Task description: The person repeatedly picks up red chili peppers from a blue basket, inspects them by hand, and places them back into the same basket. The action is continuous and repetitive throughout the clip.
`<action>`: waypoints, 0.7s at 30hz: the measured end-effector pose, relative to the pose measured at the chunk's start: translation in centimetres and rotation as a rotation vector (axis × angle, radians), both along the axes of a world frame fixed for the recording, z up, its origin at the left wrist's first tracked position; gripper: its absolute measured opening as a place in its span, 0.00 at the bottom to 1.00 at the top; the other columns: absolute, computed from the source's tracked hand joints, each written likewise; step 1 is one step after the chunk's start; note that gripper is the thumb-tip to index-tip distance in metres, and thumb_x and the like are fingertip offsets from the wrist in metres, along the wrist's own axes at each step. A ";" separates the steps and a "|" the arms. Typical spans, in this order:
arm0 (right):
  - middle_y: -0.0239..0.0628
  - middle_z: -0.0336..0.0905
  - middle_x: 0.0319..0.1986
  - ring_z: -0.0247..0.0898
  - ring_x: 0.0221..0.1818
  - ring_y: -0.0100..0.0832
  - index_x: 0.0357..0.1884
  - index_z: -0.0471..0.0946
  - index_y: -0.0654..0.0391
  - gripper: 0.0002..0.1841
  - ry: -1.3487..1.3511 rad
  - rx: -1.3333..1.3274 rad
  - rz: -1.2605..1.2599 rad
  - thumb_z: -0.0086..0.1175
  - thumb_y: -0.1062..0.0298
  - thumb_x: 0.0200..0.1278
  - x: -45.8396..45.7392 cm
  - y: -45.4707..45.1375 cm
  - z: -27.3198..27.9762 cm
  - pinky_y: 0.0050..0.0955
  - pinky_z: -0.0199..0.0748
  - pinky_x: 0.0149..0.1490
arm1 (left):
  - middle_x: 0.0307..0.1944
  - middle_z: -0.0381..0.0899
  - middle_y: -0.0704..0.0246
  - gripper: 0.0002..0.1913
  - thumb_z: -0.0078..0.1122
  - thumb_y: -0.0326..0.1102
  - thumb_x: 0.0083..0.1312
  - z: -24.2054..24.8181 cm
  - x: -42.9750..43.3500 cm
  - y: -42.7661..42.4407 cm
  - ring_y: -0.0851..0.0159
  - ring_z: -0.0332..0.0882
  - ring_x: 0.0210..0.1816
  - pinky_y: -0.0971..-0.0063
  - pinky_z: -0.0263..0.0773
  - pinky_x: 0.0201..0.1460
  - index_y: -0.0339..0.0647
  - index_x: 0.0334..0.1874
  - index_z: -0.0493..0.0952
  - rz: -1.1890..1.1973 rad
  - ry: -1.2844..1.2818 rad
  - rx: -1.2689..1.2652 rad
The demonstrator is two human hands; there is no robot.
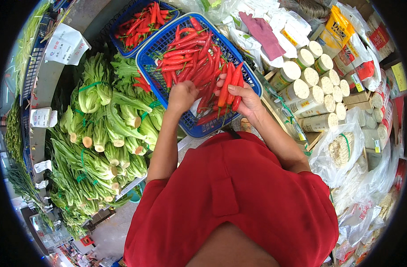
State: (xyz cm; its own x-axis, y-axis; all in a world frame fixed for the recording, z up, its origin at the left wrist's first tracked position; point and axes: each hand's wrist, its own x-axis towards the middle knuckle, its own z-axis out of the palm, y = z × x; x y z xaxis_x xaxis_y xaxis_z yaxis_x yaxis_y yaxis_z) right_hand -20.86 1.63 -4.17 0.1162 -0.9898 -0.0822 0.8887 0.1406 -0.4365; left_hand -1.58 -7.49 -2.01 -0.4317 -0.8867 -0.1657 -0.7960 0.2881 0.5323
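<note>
A blue plastic basket (199, 132) holding many loose red chili peppers (206, 63) is right in front of me. My right hand (245, 100) is closed around a bunch of red chilies (230, 87) over the basket's right side, their stems pointing towards me. My left hand (183, 95) reaches into the basket at its left, knuckles up, beside the pile; its fingertips are partly hidden, so what they grip does not show. A pale patch of the basket's bottom shows between the hands.
A second blue basket (123, 50) of red chilies stands behind. Bundled leafy lettuce stems (103, 133) fill the left shelf, under paper price tags (67, 43). Rolls of dried noodles (310, 90) and plastic bags (343, 150) crowd the right. A purple rubber glove (261, 33) lies on white packets.
</note>
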 end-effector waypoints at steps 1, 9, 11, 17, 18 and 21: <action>0.45 0.76 0.42 0.75 0.44 0.44 0.52 0.68 0.62 0.23 -0.005 0.007 0.003 0.59 0.75 0.52 -0.1 0.0 -0.1 0.40 0.74 0.51 | 0.31 0.79 0.53 0.12 0.61 0.36 0.52 -0.2 -0.1 0.6 0.51 0.79 0.34 0.60 0.72 0.39 0.35 0.34 0.77 -0.045 -0.087 -0.011; 0.46 0.75 0.44 0.72 0.49 0.46 0.53 0.67 0.66 0.23 -0.013 -0.001 0.045 0.57 0.74 0.54 -0.3 0.0 -0.6 0.41 0.68 0.59 | 0.29 0.78 0.54 0.10 0.59 0.34 0.52 -2.6 -0.3 1.6 0.49 0.78 0.36 0.59 0.72 0.39 0.37 0.34 0.78 -0.111 -0.198 -0.178; 0.47 0.75 0.44 0.72 0.49 0.47 0.53 0.67 0.66 0.23 -0.028 0.006 0.053 0.57 0.74 0.54 -0.3 0.1 -0.7 0.41 0.67 0.59 | 0.26 0.77 0.57 0.09 0.59 0.34 0.54 -2.8 0.2 1.3 0.54 0.77 0.31 0.64 0.72 0.35 0.35 0.32 0.77 -0.077 -0.074 -0.105; 0.48 0.76 0.41 0.74 0.46 0.47 0.49 0.69 0.64 0.19 -0.045 0.055 0.018 0.57 0.75 0.54 -0.3 0.2 -0.7 0.43 0.71 0.54 | 0.21 0.71 0.70 0.08 0.54 0.33 0.63 -0.2 1.5 1.0 0.72 0.67 0.21 0.80 0.62 0.23 0.33 0.31 0.75 0.280 0.692 0.634; 0.48 0.76 0.41 0.74 0.46 0.47 0.49 0.69 0.64 0.19 -0.037 0.059 0.023 0.56 0.75 0.54 -0.3 0.2 -0.5 0.43 0.71 0.54 | 0.21 0.71 0.71 0.08 0.53 0.32 0.64 0.7 1.8 1.1 0.72 0.66 0.20 0.81 0.61 0.22 0.33 0.32 0.75 0.294 0.773 0.702; 0.48 0.76 0.42 0.74 0.47 0.46 0.49 0.69 0.64 0.18 -0.023 0.043 0.037 0.56 0.75 0.54 -0.3 0.1 -0.3 0.42 0.71 0.55 | 0.21 0.71 0.69 0.08 0.53 0.31 0.64 1.3 2.9 1.3 0.74 0.64 0.18 0.81 0.57 0.20 0.32 0.34 0.75 0.294 1.046 0.877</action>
State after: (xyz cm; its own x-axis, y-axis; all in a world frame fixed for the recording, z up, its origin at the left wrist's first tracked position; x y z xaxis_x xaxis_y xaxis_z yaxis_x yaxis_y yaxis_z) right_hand -21.13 1.75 -4.50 0.1552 -0.9804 -0.1217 0.8921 0.1920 -0.4089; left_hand 1.27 -6.16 -0.68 -0.5165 -0.7420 -0.4275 0.1059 -0.5508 0.8279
